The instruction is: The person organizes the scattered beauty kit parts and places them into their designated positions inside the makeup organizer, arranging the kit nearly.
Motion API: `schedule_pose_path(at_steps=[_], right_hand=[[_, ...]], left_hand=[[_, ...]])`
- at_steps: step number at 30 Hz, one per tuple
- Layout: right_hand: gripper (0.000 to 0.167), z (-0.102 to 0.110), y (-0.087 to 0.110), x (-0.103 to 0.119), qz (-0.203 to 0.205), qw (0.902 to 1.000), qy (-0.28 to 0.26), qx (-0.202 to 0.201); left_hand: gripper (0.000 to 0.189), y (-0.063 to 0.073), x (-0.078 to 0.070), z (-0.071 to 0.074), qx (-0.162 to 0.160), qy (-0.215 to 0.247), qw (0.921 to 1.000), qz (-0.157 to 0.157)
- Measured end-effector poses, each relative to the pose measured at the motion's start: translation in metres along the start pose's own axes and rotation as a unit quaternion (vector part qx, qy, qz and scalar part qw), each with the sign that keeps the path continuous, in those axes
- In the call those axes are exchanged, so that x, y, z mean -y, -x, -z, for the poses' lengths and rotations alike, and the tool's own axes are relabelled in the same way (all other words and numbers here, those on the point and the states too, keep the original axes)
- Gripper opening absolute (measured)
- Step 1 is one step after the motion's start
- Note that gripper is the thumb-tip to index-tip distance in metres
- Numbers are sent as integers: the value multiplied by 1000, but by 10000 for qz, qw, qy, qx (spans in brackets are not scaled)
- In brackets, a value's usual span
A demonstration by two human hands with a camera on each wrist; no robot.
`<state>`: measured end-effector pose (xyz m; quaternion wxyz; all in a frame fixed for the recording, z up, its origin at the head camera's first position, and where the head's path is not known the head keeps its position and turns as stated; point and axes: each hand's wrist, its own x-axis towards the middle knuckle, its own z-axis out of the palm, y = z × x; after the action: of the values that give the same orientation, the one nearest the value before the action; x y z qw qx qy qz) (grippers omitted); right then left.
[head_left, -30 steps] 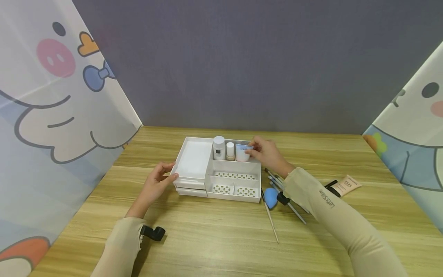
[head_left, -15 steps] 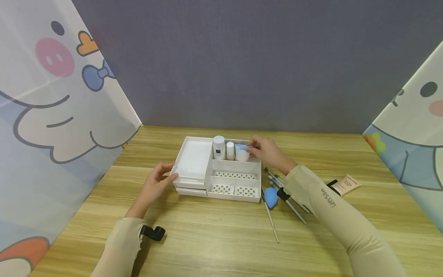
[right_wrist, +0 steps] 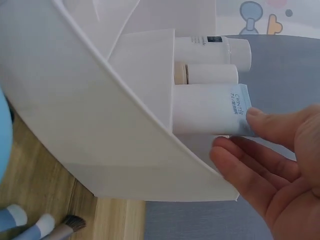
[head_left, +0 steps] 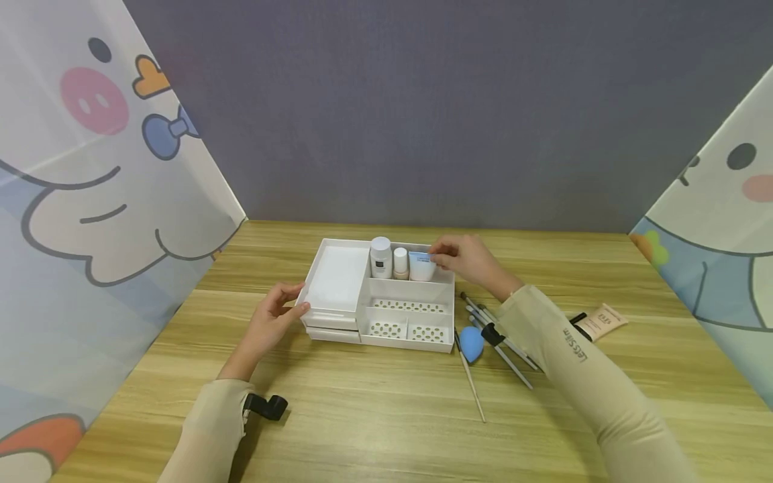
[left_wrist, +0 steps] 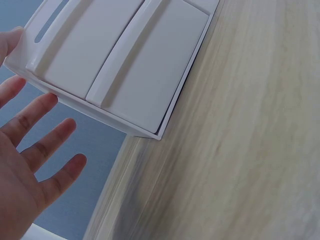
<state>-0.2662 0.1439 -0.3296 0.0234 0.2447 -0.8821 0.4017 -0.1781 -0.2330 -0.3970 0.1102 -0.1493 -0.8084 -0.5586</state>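
A white cosmetics organizer (head_left: 406,343) sits on the wooden table. In its back compartment stand a white bottle (head_left: 381,260), a small bottle with a white cap (head_left: 400,262) and a white and pale blue squeeze tube (head_left: 421,267). My right hand (head_left: 471,260) holds this tube by its flat top end; the right wrist view shows the thumb (right_wrist: 272,126) on one face and the fingers behind it. At the organizer's left front corner rests my left hand (head_left: 273,320). Its spread fingers (left_wrist: 55,145) touch or hover close to the side wall, the thumb near the upper edge.
Right of the organizer lie a blue makeup sponge (head_left: 471,344), several makeup brushes (head_left: 512,365) and a single thin brush (head_left: 472,386). A beige tube (head_left: 604,322) with a black cap lies farther right, beyond the right forearm. A grey partition (head_left: 435,121) stands behind the table.
The right hand has moved slightly left, its fingers shifting on the tube's top end, and the tube has moved slightly left beside the small bottle. The left hand stays at the organizer's corner.
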Motion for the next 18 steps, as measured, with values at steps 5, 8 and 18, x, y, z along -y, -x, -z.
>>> schedule_pose_path(at_steps=[5, 8, 18], right_hand=[[19, 2, 3, -2, 5, 9994, 151, -306], [20, 4, 7, -2, 81, 9977, 100, -668], [18, 19, 17, -6, 475, 9913, 111, -1225]], left_hand=[[24, 0, -2, 0, 18, 45, 10000, -20], [24, 0, -2, 1, 33, 54, 10000, -5], [25, -1, -1, 1, 56, 25, 10000, 49]])
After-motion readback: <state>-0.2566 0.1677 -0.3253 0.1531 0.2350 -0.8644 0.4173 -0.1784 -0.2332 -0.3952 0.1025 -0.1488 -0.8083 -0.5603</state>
